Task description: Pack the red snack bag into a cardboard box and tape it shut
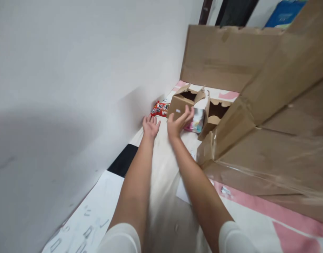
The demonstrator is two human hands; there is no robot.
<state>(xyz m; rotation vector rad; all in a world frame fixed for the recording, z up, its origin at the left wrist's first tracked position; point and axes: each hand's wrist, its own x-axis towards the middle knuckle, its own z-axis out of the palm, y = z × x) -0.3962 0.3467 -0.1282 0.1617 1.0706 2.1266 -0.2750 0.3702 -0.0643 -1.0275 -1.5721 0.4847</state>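
Along the white wall on my left lies a white sheet with grey outlines, and past it a black flat piece, both pushed up to the wall's foot, perhaps to keep the pale cloth free beside them. My left hand is nearest the red packet, palm up, its fingers spread and holding nothing. That packet sits between wall and carton, which probably stops it sliding. My right hand has its fingers apart and bent, as if shaped for something broad; I see nothing held, and cannot tell whether they touch the small open carton behind them. Its flaps stand up, leaving the mouth reachable. The pastel packet is tucked between it and the second open carton, likely propped by both. Rightmost, large cardboard flanks these things, seemingly penning them in.
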